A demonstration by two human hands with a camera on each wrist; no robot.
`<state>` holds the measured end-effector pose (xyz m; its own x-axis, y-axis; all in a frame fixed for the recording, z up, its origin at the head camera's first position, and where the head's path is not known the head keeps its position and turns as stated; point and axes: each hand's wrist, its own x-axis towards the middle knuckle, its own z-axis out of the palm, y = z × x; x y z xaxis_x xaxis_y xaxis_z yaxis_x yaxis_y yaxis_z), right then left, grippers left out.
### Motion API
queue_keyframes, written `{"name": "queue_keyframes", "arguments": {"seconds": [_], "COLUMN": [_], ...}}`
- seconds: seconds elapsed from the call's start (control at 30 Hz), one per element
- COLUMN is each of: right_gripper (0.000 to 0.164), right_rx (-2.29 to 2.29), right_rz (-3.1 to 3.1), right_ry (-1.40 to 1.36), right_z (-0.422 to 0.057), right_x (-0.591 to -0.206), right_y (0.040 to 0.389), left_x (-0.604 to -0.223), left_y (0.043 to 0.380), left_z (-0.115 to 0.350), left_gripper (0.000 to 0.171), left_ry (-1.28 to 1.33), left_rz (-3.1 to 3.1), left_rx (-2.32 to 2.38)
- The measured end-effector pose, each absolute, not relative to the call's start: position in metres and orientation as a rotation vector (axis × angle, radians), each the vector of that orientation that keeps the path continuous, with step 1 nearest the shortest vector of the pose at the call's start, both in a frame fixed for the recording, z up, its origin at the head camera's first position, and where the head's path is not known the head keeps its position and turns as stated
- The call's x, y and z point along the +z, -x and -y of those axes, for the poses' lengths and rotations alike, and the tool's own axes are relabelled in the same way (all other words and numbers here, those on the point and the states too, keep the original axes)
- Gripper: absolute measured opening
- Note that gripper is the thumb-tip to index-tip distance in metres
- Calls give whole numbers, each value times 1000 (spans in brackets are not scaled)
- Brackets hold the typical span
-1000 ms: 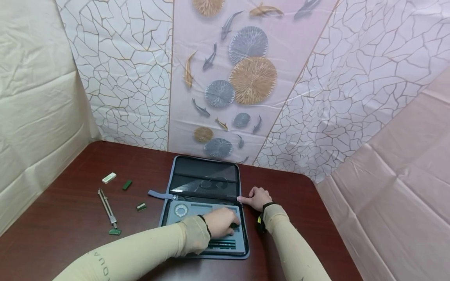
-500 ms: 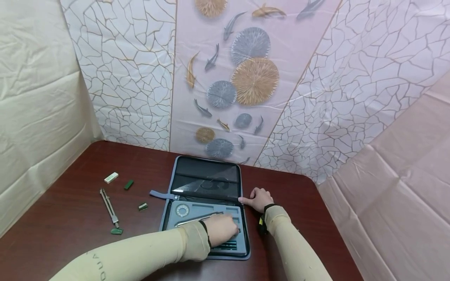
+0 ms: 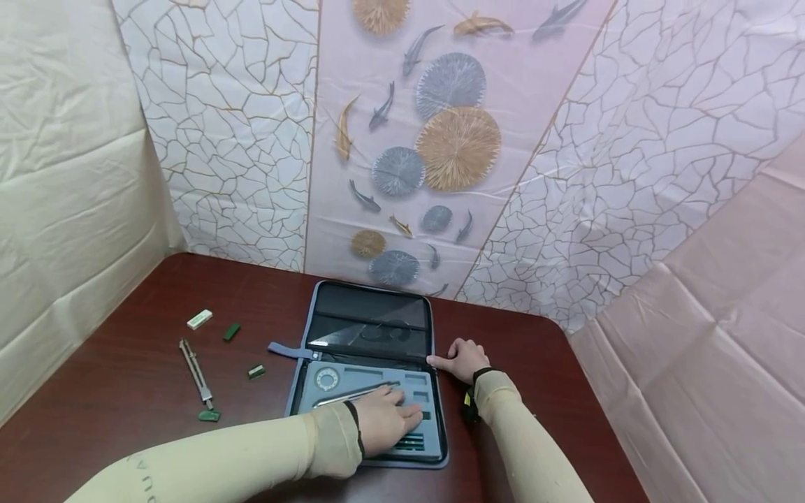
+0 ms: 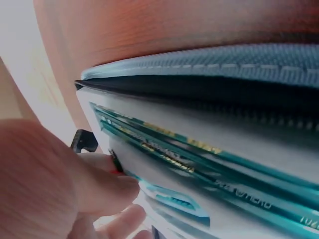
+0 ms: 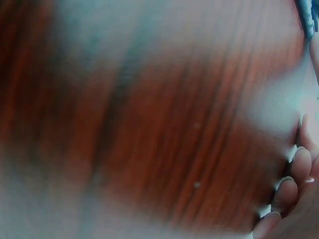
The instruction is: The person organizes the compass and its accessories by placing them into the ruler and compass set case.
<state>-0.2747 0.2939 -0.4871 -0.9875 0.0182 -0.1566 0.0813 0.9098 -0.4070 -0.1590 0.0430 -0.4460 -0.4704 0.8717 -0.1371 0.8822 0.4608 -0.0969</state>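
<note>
Leftward and slightly nearer since the earlier frame: left hand (image 3: 380, 421), its fingers now spread; a small green piece (image 3: 426, 415) now shows in a compartment just right of the fingertips. Far left on the table (image 3: 270, 440): white block (image 3: 200, 319), with a pair of compasses (image 3: 198, 375) lying nearer, hinge end close to a flat green item (image 3: 209, 416). Next rightward, a dark green block (image 3: 231, 332) and, nearer, a green-and-white block (image 3: 256, 371). A strap (image 3: 289, 351) projects left from the unfolded case (image 3: 440, 436), lid (image 3: 371, 304) on the far side. Grey tray (image 3: 310, 391) on the near side holds a pale ring (image 3: 326, 378) at far left, a slanting silver instrument (image 3: 352, 395), and green pencils (image 3: 411, 441) in the near slot. Left hand lies over the tray, fingers fairly straight, grip on nothing visible; fingertip pressure cannot be told. Right hand (image 3: 464, 360): thumb touches the case's right edge, other fingers loosely bent beside it, nothing seen held. Black-and-yellow object (image 3: 468, 405) sits by the right sleeve.
</note>
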Motion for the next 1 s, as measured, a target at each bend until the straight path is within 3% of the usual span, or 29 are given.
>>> {"name": "queue_keyframes", "arguments": {"seconds": [0.47, 0.9, 1.0], "right_gripper": [62, 64, 64], "right_rx": [-635, -615, -617], "right_rz": [-2927, -2939, -2939], "right_ry": [-64, -67, -60], "right_z": [-296, -297, -298], "right_x": [-491, -495, -495], "right_y": [277, 279, 279], "left_x": [-444, -444, -443], "left_y": [151, 157, 154], "left_z": [-45, -50, -51], "left_gripper": [53, 35, 38], "left_ry": [-1532, -1700, -1695], "left_rz": [-2656, -2639, -2656], "left_rx": [-268, -220, -230]}}
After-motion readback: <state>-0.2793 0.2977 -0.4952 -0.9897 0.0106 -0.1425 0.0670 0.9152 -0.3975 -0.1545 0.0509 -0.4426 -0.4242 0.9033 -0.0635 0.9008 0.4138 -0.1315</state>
